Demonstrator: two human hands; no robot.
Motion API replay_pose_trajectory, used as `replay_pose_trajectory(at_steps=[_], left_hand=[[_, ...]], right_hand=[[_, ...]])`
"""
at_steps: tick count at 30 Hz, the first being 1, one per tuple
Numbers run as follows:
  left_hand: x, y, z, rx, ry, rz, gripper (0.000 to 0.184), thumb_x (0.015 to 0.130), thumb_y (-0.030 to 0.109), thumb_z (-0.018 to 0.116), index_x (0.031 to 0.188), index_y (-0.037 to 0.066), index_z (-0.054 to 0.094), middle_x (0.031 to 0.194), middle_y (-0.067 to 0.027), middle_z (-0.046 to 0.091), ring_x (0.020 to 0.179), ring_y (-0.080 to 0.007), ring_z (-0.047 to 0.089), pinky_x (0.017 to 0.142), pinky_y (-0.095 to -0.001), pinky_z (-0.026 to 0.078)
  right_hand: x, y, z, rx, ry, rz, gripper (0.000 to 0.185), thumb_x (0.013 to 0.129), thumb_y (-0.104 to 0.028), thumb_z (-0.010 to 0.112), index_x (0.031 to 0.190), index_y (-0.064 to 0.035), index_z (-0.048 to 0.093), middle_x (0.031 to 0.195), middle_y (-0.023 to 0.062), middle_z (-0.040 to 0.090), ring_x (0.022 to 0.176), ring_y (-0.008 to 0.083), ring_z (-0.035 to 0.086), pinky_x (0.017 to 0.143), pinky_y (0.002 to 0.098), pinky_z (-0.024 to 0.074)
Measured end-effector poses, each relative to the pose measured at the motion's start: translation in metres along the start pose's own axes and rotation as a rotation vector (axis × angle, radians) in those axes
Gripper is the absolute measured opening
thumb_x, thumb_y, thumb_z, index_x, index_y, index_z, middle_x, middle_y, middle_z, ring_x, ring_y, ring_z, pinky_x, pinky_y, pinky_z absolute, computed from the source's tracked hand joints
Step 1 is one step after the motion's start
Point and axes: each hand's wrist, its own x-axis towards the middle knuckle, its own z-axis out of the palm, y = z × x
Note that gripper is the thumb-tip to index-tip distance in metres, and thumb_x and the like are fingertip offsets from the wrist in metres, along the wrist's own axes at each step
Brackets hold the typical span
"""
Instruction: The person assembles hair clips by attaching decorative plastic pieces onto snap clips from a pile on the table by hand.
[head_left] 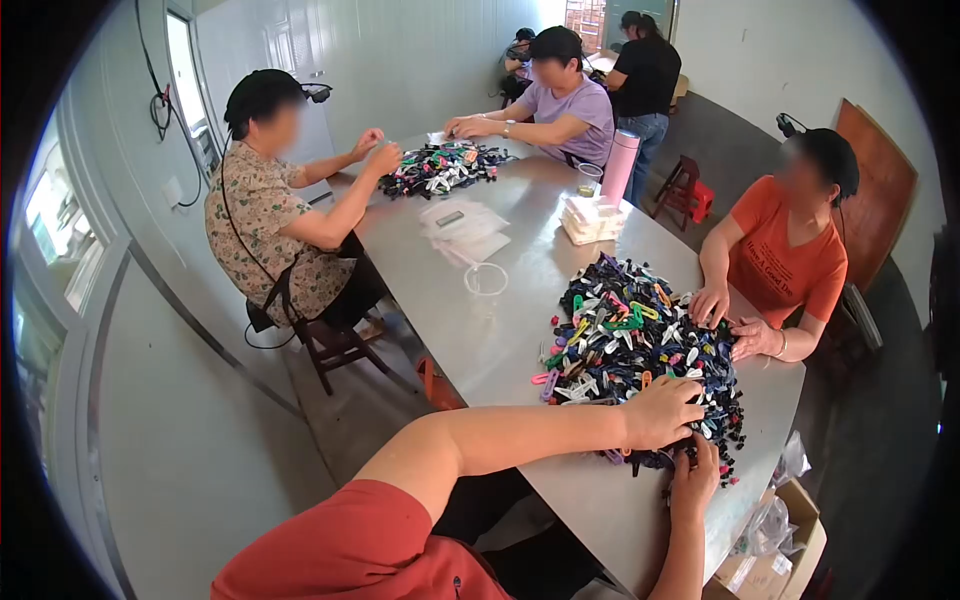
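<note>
A large heap of small clips (625, 335), mostly black with white, green, yellow, pink and orange ones, lies on the metal table (430, 330). My left hand (660, 412) rests on the near part of the heap, palm down, fingers curved over the clips. Just in front of it, my right hand (695, 475) touches the heap's near edge with its fingers bent and close to the clips. Whether either hand has a clip between its fingers is too small to make out.
A co-worker in orange (790, 250) has both hands at the heap's right side. White boxes (592, 218), a pink bottle (619, 168), plastic bags (465, 230) and a second clip heap (445, 168) stand farther back, near two seated people. An open carton (800, 520) is at the lower right.
</note>
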Motion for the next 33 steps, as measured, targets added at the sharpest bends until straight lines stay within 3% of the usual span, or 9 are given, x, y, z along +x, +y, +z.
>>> replay_pose_trajectory(at_steps=[3,8,11,12,15,16,18,22,33], left_hand=[[-0.031,-0.006,-0.033,-0.006,0.055,0.057,0.060,0.088,0.033,0.073,0.140,0.010,0.054,0.144,-0.0203,0.044,0.139,-0.0396,0.040,0.111,-0.0584,0.033],[-0.120,-0.004,-0.086,0.273,-0.251,-0.472,0.101,0.081,0.062,0.071,0.160,0.013,0.030,0.164,-0.0325,0.010,0.150,-0.0542,0.015,0.112,-0.0704,0.022],[-0.142,-0.011,-0.083,0.247,-0.370,-0.492,0.104,0.081,0.063,0.071,0.161,0.013,0.028,0.165,-0.0331,0.005,0.150,-0.0553,0.014,0.112,-0.0714,0.021],[-0.144,-0.012,-0.083,0.262,-0.356,-0.523,0.104,0.081,0.063,0.071,0.161,0.013,0.028,0.165,-0.0331,0.005,0.150,-0.0553,0.014,0.112,-0.0714,0.021],[-0.137,-0.013,-0.073,0.210,-0.318,-0.456,0.104,0.080,0.062,0.072,0.161,0.013,0.028,0.165,-0.0325,0.005,0.150,-0.0564,0.013,0.113,-0.0710,0.020],[-0.133,-0.014,-0.068,0.179,-0.298,-0.421,0.105,0.079,0.061,0.073,0.161,0.014,0.028,0.166,-0.0311,0.005,0.150,-0.0561,0.013,0.114,-0.0709,0.020],[-0.117,-0.008,-0.072,0.091,-0.319,-0.380,0.106,0.078,0.057,0.076,0.162,0.017,0.025,0.167,-0.0265,0.003,0.149,-0.0549,0.015,0.116,-0.0706,0.017],[-0.096,-0.015,-0.036,0.113,-0.107,-0.039,0.106,0.077,0.053,0.079,0.162,0.021,0.025,0.167,-0.0227,0.009,0.150,-0.0507,0.015,0.118,-0.0701,0.015],[-0.046,-0.032,-0.027,0.119,-0.092,0.092,0.082,0.085,0.045,0.075,0.153,0.017,0.039,0.154,-0.0158,0.036,0.139,-0.0330,0.040,0.115,-0.0545,0.029]], right_hand=[[0.000,-0.007,-0.001,0.014,0.018,-0.032,0.037,0.086,-0.003,0.068,0.122,-0.0005,0.065,0.113,0.0176,0.065,0.100,0.0364,0.065,0.088,0.0433,0.0527],[-0.003,-0.003,0.003,0.026,0.027,0.031,0.035,0.083,0.000,0.067,0.118,0.0004,0.065,0.114,0.0184,0.063,0.099,0.0360,0.063,0.087,0.0423,0.0524],[0.001,0.014,0.018,-0.079,0.086,-0.066,0.024,0.086,0.000,0.062,0.109,0.0019,0.063,0.105,0.0192,0.060,0.096,0.0393,0.061,0.081,0.0458,0.0498],[0.005,-0.046,-0.012,-0.307,-0.102,0.067,0.037,0.095,-0.025,0.068,0.126,-0.0042,0.068,0.122,0.0195,0.066,0.113,0.0393,0.062,0.097,0.0495,0.0491],[0.006,-0.060,-0.016,-0.365,-0.196,0.215,0.043,0.097,-0.030,0.066,0.131,-0.0058,0.065,0.134,0.0204,0.060,0.120,0.0391,0.059,0.107,0.0533,0.0398],[0.009,-0.041,-0.007,-0.371,-0.191,0.222,0.043,0.097,-0.030,0.066,0.131,-0.0058,0.065,0.134,0.0204,0.060,0.120,0.0391,0.059,0.107,0.0533,0.0398],[0.014,-0.002,0.019,0.010,0.033,0.055,0.018,0.085,0.001,0.061,0.103,0.0018,0.060,0.097,0.0182,0.057,0.090,0.0396,0.058,0.079,0.0470,0.0475],[0.018,-0.002,0.022,-0.052,0.058,-0.002,0.010,0.086,0.000,0.058,0.095,0.0003,0.056,0.094,0.0188,0.054,0.088,0.0388,0.056,0.077,0.0454,0.0463],[0.028,-0.027,0.021,0.117,0.147,0.074,0.004,0.086,-0.001,0.063,0.090,0.0003,0.063,0.086,0.0162,0.061,0.076,0.0331,0.062,0.070,0.0408,0.0496]])
